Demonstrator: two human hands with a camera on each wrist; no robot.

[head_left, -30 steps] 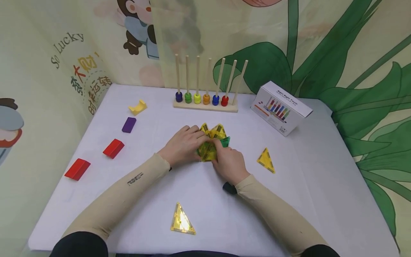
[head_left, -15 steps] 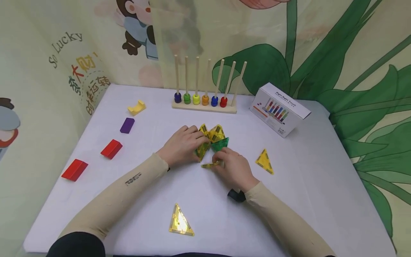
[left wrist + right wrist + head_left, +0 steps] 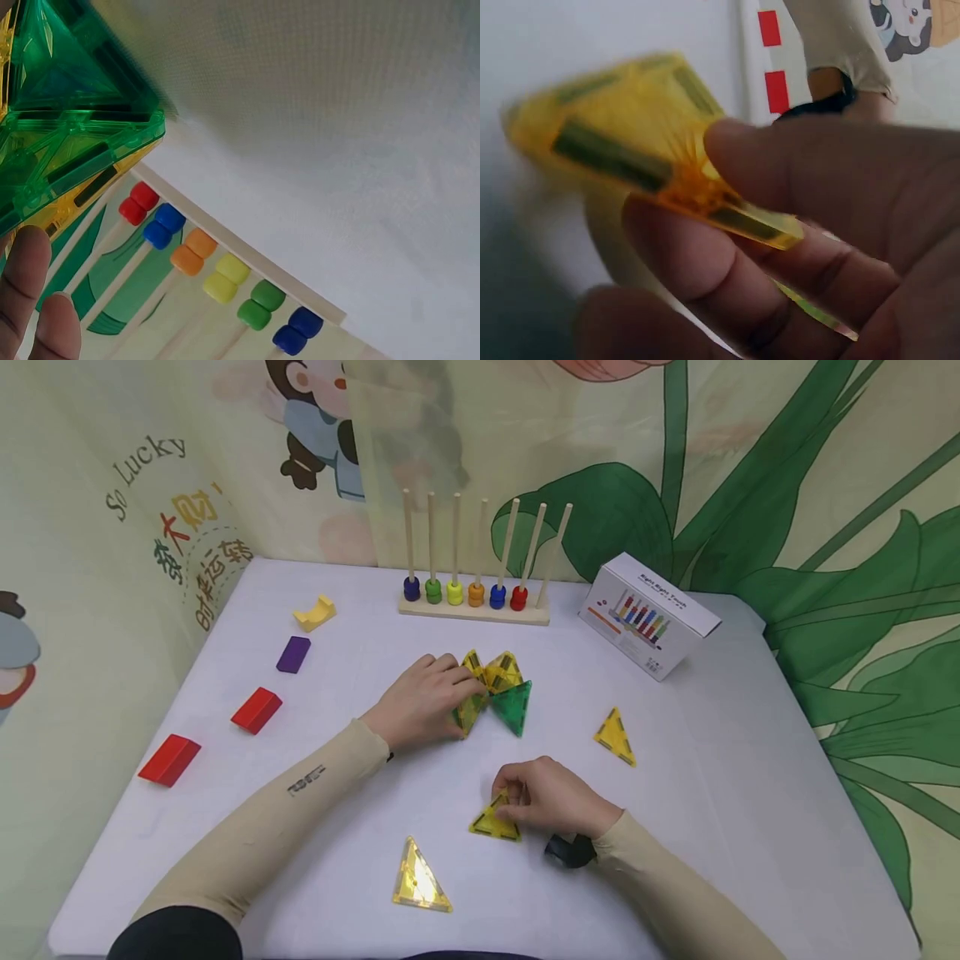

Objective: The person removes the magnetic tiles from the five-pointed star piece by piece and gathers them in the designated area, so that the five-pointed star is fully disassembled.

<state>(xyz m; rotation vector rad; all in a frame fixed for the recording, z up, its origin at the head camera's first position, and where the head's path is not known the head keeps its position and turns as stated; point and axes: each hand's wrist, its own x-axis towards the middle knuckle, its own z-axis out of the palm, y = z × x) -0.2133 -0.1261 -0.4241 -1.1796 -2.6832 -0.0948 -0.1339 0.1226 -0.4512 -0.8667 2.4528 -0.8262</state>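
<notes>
In the head view my left hand holds the left side of a magnetic tile structure made of yellow and green translucent pieces. A green triangular tile slants at its front right. The left wrist view shows green tiles above two of my fingertips; the rest of that hand is out of frame. Nearer the front, my right hand pinches a yellow triangular magnetic tile between thumb and fingers. The right wrist view shows this tile close up, partly blurred.
Loose yellow triangles lie at the front and right. A wooden peg rack with coloured beads and a printed box stand behind. Red blocks, a purple block and a yellow arch line the left.
My right hand has drawn the yellow triangular tile off the structure and toward the front of the table. The green tile's face now shows more. My left hand stays on the structure.
</notes>
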